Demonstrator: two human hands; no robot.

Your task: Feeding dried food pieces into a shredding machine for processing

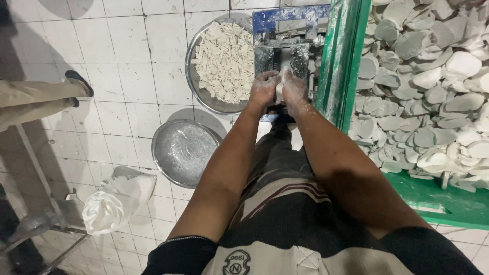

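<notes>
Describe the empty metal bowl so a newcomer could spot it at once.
Start at the white tiled floor left of the green table. Two round metal basins sit there; the far basin holds pale cut pieces. The empty metal bowl is nearer, smaller, beside a white bag.

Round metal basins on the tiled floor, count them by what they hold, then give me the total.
Round metal basin heaped with pale off-white chips: 1
Round metal basin with no chips in it: 1
Total: 2
</notes>
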